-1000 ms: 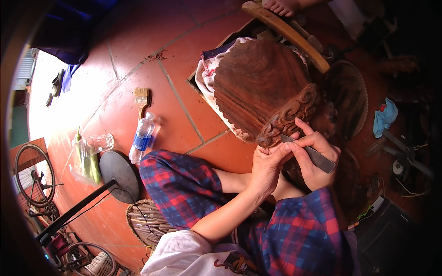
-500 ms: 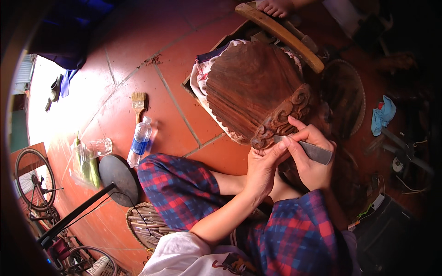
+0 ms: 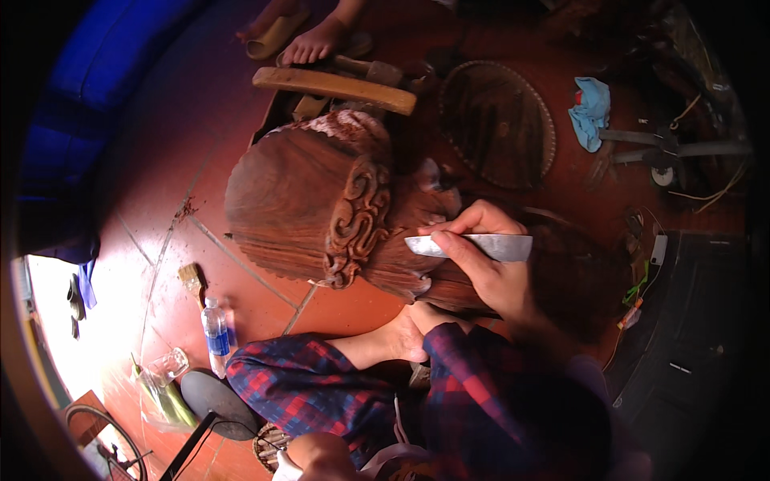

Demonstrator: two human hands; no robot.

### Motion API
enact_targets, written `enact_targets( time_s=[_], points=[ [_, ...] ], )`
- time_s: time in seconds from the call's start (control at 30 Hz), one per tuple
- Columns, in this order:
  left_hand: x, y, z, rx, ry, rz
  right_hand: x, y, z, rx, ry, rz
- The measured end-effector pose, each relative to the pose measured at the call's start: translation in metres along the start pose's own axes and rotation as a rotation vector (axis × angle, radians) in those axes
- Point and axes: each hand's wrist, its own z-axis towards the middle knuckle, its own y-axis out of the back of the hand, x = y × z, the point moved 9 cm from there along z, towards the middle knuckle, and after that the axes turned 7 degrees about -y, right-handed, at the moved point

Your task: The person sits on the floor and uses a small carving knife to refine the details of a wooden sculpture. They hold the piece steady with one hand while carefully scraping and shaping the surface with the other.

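Note:
In my right hand is a flat, pale metal carving chisel, gripped between thumb and fingers with its narrow end pointing left. The blade is above a dark carved wooden piece with a wavy edge; whether it touches cannot be told. Left of that lies a reddish-brown wooden panel with a scalloped rim. Raised scrollwork runs along the panel's right side. Of my left arm only a blurred part shows at the lower edge, and the hand is out of sight.
A wooden mallet lies behind a curved wooden bar, near another person's foot. A round beaded-edge panel lies far right of the work, beside a blue cloth. A brush and a water bottle are at left.
My left hand has left the scrollwork and dropped out of view. My right hand has moved off the carving with the chisel. The whole view has turned, shifting the panel leftward.

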Motion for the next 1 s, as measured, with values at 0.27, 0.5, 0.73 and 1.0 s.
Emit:
enact_targets(
  time_s=[0.27, 0.5, 0.73, 1.0],
  points=[
    [0.028, -0.112, 0.062, 0.506, -0.218, 0.129, -0.006, 0.017, -0.004, -0.063, 0.121, 0.049],
    [0.025, -0.124, 0.066, 0.576, -0.228, 0.146, -0.007, 0.018, -0.006, -0.016, 0.083, 0.025],
    [0.022, -0.132, 0.068, 0.585, -0.244, 0.133, -0.012, 0.027, -0.009, -0.063, 0.115, 0.079],
    [0.022, -0.128, 0.072, 0.553, -0.245, 0.141, -0.006, 0.026, -0.009, 0.083, 0.038, 0.137]
  ],
)
